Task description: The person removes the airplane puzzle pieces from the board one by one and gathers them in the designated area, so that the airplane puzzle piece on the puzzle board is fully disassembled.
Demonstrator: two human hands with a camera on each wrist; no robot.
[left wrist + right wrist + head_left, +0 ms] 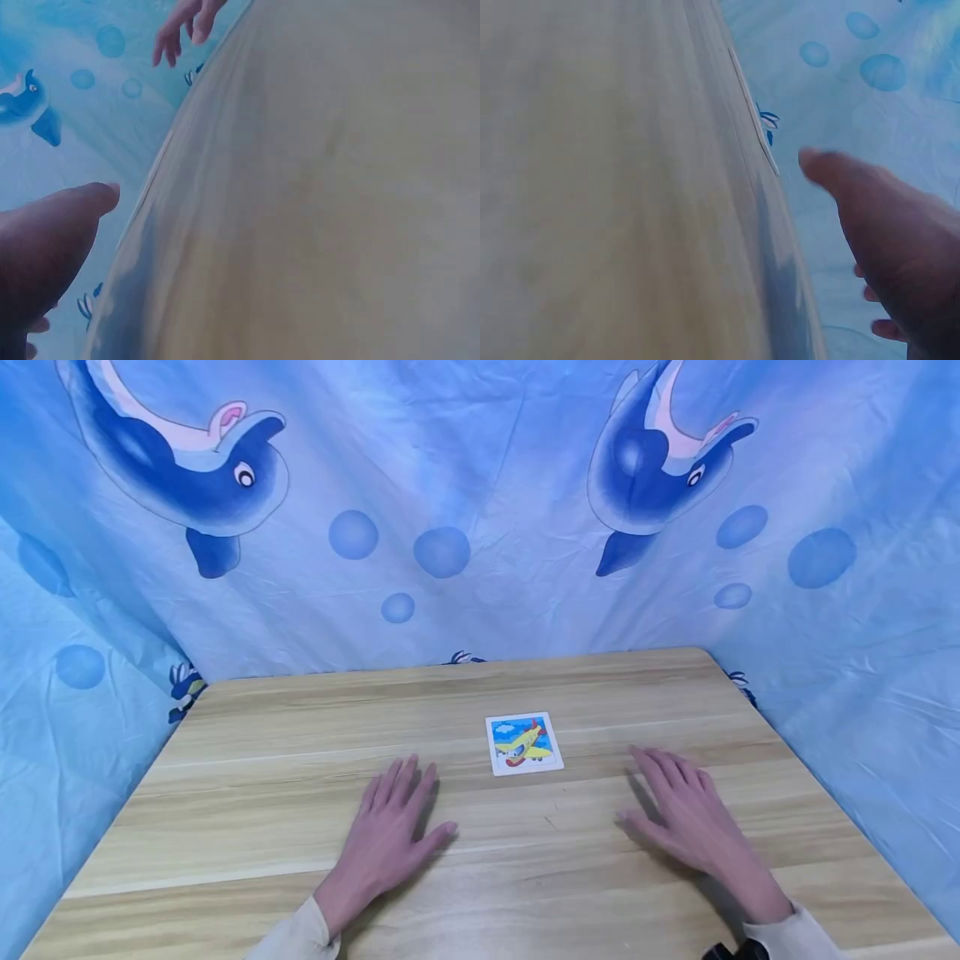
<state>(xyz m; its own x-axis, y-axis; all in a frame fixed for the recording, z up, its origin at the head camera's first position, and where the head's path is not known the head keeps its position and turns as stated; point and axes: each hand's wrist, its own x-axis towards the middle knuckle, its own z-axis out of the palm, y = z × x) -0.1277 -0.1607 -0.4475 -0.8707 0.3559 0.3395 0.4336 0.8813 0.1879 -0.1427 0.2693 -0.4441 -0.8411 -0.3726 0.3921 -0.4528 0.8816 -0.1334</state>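
Note:
A square white-bordered picture board (524, 743) with a yellow airplane on a blue sky lies flat on the wooden table, between and a little beyond the two hands. My left hand (393, 835) is palm down to the left of it, fingers straight and spread, thumb pointing right. On the other side my right hand (684, 814) is palm down too, its fingers extended up and to the left. Both hands hold nothing and are apart from the board. In the left wrist view the left thumb (67, 225) shows; the right thumb (847, 184) appears in the right wrist view.
The wood-grain table (300, 735) narrows toward its far edge. Blue cloth (510, 527) printed with dolphins and bubbles hangs behind it and along both sides. A black object (738, 951) sits at the right cuff.

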